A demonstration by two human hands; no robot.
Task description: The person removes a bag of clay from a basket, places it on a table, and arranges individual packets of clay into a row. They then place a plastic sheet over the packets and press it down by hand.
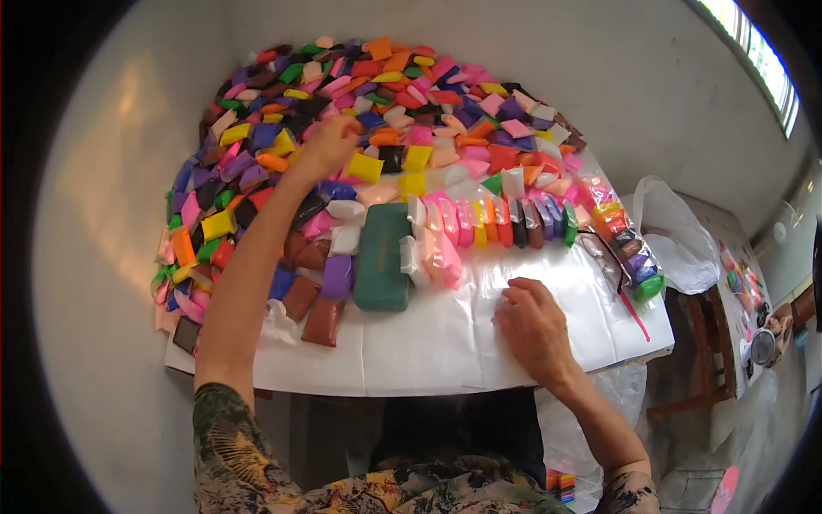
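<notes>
My left hand (330,147) reaches over a large heap of small colored packets, its fingers curled downward. Whatever they may hold is hidden. Close to it lie a yellow packet (366,167) and a black packet (390,159). My right hand (533,330) rests low over the white tabletop (445,347), its fingers loosely bent and apart, with nothing in them. In front of it stands a row of upright packets in clear wrap, from a pink packet (449,221) through a red packet (503,224) to a green packet (569,224). A dark green box (383,257) borders the row on the left.
Brown packets (323,323) lie left of the box. A filled clear bag of colored packets (623,236) and dark-framed glasses (610,253) are at the right. A clear plastic bag (676,240) hangs by a side table (723,231). Walls stand behind and left.
</notes>
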